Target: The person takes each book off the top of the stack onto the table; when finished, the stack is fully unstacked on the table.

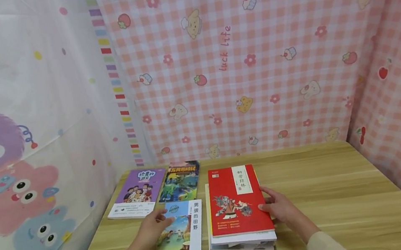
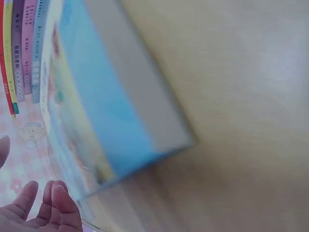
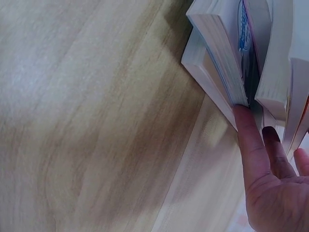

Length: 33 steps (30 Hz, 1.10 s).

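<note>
My left hand (image 1: 152, 229) is over the upper left edge of a blue-and-white book (image 1: 177, 235) with a countryside picture on its cover. In the left wrist view its fingers (image 2: 66, 205) are loosely bent beside that book. To the right stands a stack of several books (image 1: 244, 243), topped by a red book (image 1: 233, 201) with a white title strip. My right hand (image 1: 279, 206) is at the stack's right side, thumb by the red cover's edge. The right wrist view has its straight fingers (image 3: 253, 145) touching the page edges, where gaps show between the books.
A purple book (image 1: 142, 191) and a dark green-blue book (image 1: 179, 182) lie flat at the back left of the wooden table (image 1: 327, 192). Coloured book spines (image 2: 26, 53) show in the left wrist view. Patterned curtains (image 1: 274, 81) enclose the table.
</note>
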Each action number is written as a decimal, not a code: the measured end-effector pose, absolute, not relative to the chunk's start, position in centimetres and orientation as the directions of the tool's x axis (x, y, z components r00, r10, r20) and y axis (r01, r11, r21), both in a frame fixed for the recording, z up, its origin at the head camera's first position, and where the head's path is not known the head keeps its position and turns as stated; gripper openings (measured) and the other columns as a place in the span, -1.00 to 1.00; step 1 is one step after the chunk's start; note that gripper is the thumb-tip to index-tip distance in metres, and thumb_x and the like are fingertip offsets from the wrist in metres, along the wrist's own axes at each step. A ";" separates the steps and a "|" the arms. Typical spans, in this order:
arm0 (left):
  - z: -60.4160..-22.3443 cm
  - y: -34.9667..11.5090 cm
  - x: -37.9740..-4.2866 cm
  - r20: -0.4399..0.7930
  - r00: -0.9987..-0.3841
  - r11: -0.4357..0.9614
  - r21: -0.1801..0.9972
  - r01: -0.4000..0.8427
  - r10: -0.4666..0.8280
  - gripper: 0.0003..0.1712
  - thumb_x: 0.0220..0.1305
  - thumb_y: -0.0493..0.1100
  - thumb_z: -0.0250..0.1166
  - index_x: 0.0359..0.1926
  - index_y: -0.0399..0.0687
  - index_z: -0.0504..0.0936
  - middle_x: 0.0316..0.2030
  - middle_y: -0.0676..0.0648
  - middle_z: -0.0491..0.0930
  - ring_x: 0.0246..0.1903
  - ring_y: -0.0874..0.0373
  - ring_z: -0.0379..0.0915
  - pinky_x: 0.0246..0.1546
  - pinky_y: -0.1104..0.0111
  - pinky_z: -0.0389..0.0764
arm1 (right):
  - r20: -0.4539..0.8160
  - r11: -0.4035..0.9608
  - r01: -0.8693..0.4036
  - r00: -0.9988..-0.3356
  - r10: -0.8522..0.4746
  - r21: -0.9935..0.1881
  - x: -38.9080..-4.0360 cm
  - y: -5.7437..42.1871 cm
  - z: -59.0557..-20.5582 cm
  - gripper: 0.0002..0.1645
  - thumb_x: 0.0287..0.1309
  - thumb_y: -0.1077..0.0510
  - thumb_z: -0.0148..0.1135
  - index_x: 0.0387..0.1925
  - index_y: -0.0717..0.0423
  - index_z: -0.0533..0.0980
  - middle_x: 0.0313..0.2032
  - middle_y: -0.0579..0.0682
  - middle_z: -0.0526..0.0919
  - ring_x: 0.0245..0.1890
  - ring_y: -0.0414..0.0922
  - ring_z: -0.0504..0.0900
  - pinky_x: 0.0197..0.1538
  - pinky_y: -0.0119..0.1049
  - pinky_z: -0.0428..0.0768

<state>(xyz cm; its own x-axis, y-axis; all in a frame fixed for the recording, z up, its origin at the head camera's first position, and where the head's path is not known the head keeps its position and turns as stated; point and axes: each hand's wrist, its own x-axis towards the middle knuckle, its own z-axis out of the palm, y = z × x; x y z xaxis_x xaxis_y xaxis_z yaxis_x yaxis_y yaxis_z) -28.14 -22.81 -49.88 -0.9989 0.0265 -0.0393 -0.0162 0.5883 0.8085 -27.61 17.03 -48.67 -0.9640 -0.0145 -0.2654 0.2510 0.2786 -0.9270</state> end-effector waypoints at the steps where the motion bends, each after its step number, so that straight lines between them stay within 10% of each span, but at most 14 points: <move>1: -49.7 -22.5 -28.4 -0.036 -0.999 0.582 0.813 -0.009 0.035 -0.43 0.31 -0.07 0.36 0.18 -0.37 0.50 -0.23 -0.11 0.53 -0.24 0.05 0.46 -0.31 0.21 0.53 | -0.268 0.281 0.253 -0.963 -0.013 -0.926 -27.6 17.0 -48.6 -0.16 0.29 0.23 0.25 0.52 0.03 0.14 0.21 0.37 0.40 -0.03 0.16 0.56 -0.21 -0.03 0.68; 33: -49.3 -11.4 -33.3 -0.182 -0.976 0.240 0.959 -0.149 0.122 -0.26 0.32 -0.04 0.34 0.36 -0.35 0.31 -0.08 -0.24 0.57 -0.19 -0.13 0.54 -0.23 0.14 0.57 | -0.283 0.287 0.270 -0.959 -0.003 -0.919 -27.7 17.0 -48.6 -0.18 0.29 0.22 0.25 0.50 0.06 0.15 0.18 0.35 0.40 -0.02 0.16 0.54 -0.20 -0.06 0.68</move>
